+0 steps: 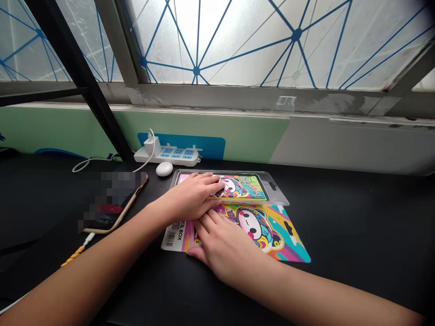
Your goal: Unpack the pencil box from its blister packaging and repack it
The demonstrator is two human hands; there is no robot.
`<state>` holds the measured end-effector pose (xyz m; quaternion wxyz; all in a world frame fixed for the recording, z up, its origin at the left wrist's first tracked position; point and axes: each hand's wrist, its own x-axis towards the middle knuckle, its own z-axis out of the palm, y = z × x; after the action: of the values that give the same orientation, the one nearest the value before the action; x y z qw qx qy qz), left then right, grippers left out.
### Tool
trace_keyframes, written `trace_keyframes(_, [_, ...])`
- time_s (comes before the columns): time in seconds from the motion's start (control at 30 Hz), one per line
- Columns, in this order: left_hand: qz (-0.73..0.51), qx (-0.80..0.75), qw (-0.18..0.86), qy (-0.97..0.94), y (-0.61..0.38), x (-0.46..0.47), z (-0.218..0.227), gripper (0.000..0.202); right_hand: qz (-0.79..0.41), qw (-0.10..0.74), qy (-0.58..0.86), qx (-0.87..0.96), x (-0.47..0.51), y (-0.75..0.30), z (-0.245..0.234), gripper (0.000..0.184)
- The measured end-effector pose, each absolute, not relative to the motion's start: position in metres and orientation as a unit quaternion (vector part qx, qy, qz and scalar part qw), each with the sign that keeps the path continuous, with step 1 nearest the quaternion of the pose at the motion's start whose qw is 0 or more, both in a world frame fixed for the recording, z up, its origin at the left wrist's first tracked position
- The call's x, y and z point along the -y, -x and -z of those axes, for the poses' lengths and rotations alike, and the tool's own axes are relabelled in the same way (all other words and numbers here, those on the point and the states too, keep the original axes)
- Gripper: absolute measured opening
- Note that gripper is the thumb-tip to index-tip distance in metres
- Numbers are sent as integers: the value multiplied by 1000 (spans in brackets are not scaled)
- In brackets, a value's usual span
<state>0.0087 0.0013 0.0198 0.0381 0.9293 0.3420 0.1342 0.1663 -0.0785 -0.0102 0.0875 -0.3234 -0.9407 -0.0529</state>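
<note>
The left hand (pixel 192 194) lies open on the clear blister pack (pixel 277 192), whose long axis runs left to right. The open right hand (pixel 222 246) presses the printed card (pixel 275 235) just nearer, holding nothing closed.

Two hands (pixel 192 194) (pixel 226 249), one blister pack (pixel 241 188)

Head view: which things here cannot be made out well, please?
Head view:
- Smartphone: screen hidden by a mosaic blur.
- Pencil box: left end covered by the left hand.
- Printed card: wording beside the barcode partly covered by the right hand.
</note>
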Motion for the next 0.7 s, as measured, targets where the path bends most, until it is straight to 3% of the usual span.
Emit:
trace_keyframes(0.3, [-164, -330, 99, -925, -1, -8, -18, 54, 108, 100, 247, 958, 75, -174, 7, 47])
trace_keyframes(0.47, [-205, -335, 90, -915, -3, -8, -15, 38, 107, 159, 190, 963, 68, -185, -10, 33])
trace_keyframes(0.57, [-211, -325, 78, -918, -4, -7, -15, 36, 120, 188, 249, 942, 49, -205, -28, 37])
trace_keyframes(0.67, [-209, -328, 74, -918, -7, -5, -17, 36, 93, 130, 408, 899, 20, -236, -40, 29])
trace_keyframes(0.7, [-208, -335, 73, -916, -8, -4, -18, 36, 58, 104, 458, 881, 9, -247, -41, 35])
